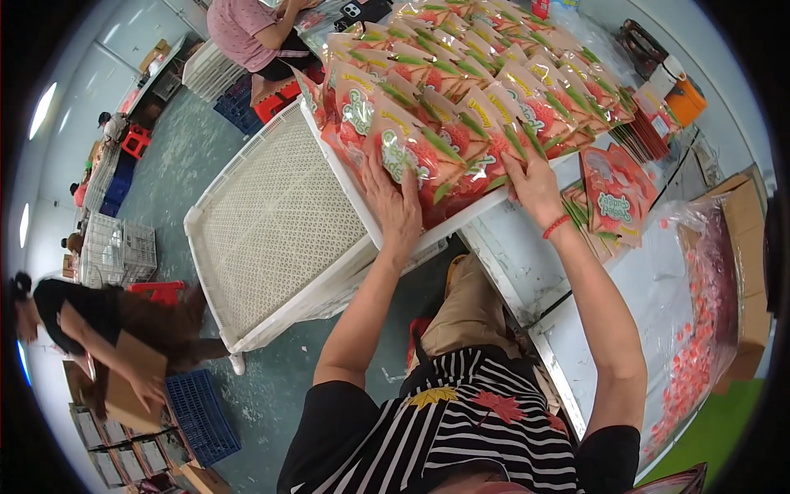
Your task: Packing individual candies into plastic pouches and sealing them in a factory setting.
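Glossy pink packets (424,140), printed with red fruit, green leaves and pale lettering, stand crowded in a white tray (473,212), rising above its rim. They look plump, and they lean in overlapping rows, most printed faces tilted up and toward the near side. The left hand (393,200) touches a packet near the tray's near corner; the right hand (536,191) is at packets farther right along the same edge

Blk short slvs (333,432), blk/wht striped front (494,449), red bracelet (555,226).
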Demonstrator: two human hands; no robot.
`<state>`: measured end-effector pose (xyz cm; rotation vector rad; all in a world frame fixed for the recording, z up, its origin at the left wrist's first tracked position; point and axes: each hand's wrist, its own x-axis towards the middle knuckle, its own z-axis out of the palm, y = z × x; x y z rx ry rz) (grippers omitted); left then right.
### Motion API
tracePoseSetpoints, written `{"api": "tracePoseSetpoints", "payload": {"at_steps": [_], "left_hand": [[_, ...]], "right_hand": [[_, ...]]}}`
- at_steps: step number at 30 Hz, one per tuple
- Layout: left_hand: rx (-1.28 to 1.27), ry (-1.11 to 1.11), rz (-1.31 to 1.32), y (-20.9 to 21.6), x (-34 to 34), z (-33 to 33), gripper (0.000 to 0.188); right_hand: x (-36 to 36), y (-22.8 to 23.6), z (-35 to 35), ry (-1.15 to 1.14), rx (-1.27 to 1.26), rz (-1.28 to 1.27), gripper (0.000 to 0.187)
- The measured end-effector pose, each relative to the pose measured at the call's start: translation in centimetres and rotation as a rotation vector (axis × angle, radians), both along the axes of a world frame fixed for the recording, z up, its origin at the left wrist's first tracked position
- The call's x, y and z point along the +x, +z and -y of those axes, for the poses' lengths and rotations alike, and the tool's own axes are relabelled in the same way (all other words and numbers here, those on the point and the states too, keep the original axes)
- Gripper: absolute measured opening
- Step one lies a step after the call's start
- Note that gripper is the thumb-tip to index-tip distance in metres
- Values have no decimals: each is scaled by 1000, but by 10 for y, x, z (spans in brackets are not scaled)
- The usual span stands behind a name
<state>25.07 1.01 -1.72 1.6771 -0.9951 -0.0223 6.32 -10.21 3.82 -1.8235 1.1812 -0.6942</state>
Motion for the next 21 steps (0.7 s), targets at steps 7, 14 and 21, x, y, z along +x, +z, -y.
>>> {"api": "tracePoseSetpoints", "payload": {"at_steps": [7, 14, 21], "left_hand": [[-36, -107, 272, 11, -1, 15, 63], [41, -113, -108, 7, 58, 29, 50], [-58, -41, -84, 0, 34, 40, 65]], "right_hand": [[-22, -6, 2, 35, -127, 16, 22], [-40, -34, -54, 32, -269, 21, 24], [-92, -55, -87, -38, -310, -49, 23]]}}
